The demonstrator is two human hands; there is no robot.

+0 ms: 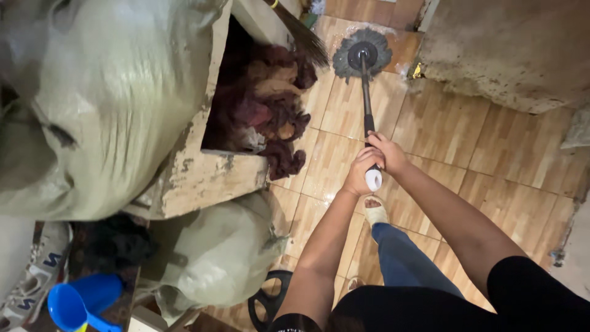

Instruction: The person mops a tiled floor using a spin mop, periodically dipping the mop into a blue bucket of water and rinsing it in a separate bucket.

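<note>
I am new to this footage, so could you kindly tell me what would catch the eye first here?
First come the two hands, the left hand and the right hand, gripping a mop handle in the middle, with its grey mop head on the tiled floor at the top. To the left, big pale sacks fill the picture, beside a cabinet opening stuffed with dark red cloth.

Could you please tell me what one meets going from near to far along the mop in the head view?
Sandalled foot → left hand and right hand gripping the handle → mop handle → grey mop head on the tiled floor.
</note>
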